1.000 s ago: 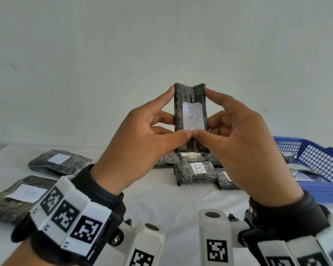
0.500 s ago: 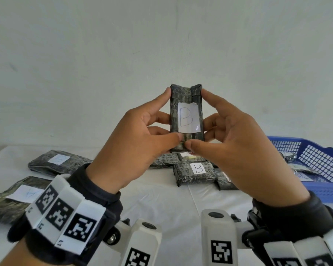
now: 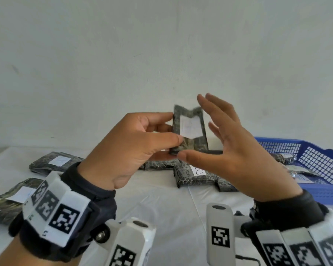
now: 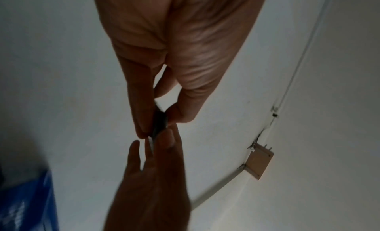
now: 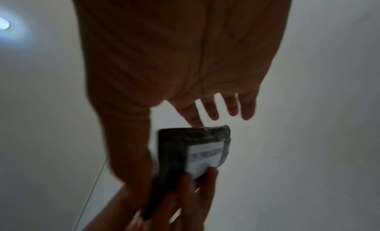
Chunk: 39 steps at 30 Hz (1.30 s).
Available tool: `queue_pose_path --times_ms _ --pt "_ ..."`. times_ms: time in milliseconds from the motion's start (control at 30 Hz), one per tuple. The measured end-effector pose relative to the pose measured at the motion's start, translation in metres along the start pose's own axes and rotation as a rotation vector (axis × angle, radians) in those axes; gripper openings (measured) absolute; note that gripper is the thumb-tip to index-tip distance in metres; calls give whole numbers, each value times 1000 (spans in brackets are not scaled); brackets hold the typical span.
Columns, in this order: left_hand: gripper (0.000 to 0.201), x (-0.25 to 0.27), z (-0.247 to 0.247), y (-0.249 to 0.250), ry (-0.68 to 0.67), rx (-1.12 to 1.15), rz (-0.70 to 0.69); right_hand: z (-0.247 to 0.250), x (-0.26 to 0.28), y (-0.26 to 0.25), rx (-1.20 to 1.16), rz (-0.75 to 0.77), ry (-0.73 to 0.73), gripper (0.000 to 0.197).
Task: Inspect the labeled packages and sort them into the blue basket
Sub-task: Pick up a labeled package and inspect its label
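A dark wrapped package (image 3: pixel 190 129) with a white label, blurred by motion, is held upright in front of the wall. My left hand (image 3: pixel 174 127) pinches its left edge and lower corner between thumb and fingers. My right hand (image 3: pixel 204 129) is spread just right of it, fingers straight, thumb tip near the bottom edge, gripping nothing. The right wrist view shows the package (image 5: pixel 185 153) with the left hand's fingers (image 5: pixel 185 193) on its lower end. In the left wrist view only its thin edge (image 4: pixel 159 120) shows. The blue basket (image 3: pixel 315 192) stands at the right with packages inside.
On the white table a package marked B (image 3: pixel 196 175) lies among others below my hands. Two more labeled packages (image 3: pixel 54 162) (image 3: pixel 8 200) lie at the left. Inside the basket are packages (image 3: pixel 283 157). A plain wall stands close behind.
My right hand has let go of the package and spread its fingers. The left hand alone now holds it, and the package has turned a little and blurred.
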<state>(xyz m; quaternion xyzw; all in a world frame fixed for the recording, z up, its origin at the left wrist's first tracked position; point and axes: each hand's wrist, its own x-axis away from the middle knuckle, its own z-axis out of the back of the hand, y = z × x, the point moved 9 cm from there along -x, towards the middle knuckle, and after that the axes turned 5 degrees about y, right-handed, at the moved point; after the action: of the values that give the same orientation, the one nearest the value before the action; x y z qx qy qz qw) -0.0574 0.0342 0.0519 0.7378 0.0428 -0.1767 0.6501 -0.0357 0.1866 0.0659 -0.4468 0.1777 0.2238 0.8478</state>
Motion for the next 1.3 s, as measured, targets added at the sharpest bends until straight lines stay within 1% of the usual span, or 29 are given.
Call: queue_pose_path --times_ms 67,133,200,267,300,333,367,400,433,467,533,600,633,667,700,767,800,833,867,900,933,1000,1033,1100,1133,1167,1200,1233,1300 --pt "42 2 -8 -4 -88 58 81 -1 0 0 -31 38 -8 97" --pt "31 3 -12 -5 -147 98 110 1 1 0 -122 58 16 77" --pt "25 1 -11 -8 -167 115 109 6 0 0 -186 100 80 61" --pt "24 1 -12 -6 -187 104 73 11 -1 0 -224 121 139 54" --pt "27 1 -12 -5 -192 100 45 12 -1 1 -266 112 153 53" --pt "35 2 -13 -3 -183 90 18 13 -1 2 -308 97 162 51" --pt "52 3 -12 -2 -161 66 -9 13 -1 3 -333 83 168 49" --pt "76 3 -12 -2 -132 28 -25 12 -2 3 -343 74 174 47" --pt "88 3 -14 -1 -117 -8 -46 11 -2 2 -346 72 167 47" --pt "87 3 -18 1 -112 -22 -70 8 -3 1 -353 72 145 47" --pt "70 4 -19 5 -70 -27 -102 2 -4 -3 -397 69 83 48" --pt "54 5 -20 9 -43 -37 -132 -2 -4 -5 -455 62 46 38" --pt "50 5 -20 10 -40 -29 -147 -3 -4 -5 -466 55 43 34" --pt "50 6 -22 12 -45 -13 -154 -3 -4 -6 -466 56 51 34" --pt "57 6 -22 12 -51 9 -150 -3 -4 -6 -458 62 66 34" --pt "96 6 -23 11 -51 -8 -155 -3 -5 -7 -446 65 85 34" --pt "101 6 -23 11 -51 -23 -163 -4 -5 -7 -447 58 83 34" --pt "94 6 -23 12 -50 -28 -172 -6 -4 -6 -449 49 76 35" --pt "74 7 -23 13 -51 -18 -179 -7 -4 -6 -449 42 76 37" --pt "60 7 -23 14 -46 -9 -178 -7 -5 -5 -449 39 88 37" --pt "61 7 -23 14 -38 3 -168 -6 -5 -4 -447 39 113 37" --pt "78 6 -20 10 -24 51 -148 -5 -6 -3 -440 40 161 37" --pt "83 5 -19 9 -17 66 -140 -6 -7 -3 -447 36 168 37" --pt "85 4 -19 8 -33 59 -131 -7 -6 -3 -493 22 160 34" --pt "80 3 -20 7 -49 56 -122 -8 -6 -3 -506 21 152 34" --pt "67 3 -21 6 -64 58 -121 -7 -6 -3 -507 25 151 37" --pt "46 3 -22 5 -79 69 -121 -6 -6 -3 -498 33 155 43" --pt "34 5 -24 6 -90 75 -113 -6 -5 -3 -488 36 157 45" --pt "27 6 -24 8 -95 65 -131 -6 -6 0 -505 28 153 44"
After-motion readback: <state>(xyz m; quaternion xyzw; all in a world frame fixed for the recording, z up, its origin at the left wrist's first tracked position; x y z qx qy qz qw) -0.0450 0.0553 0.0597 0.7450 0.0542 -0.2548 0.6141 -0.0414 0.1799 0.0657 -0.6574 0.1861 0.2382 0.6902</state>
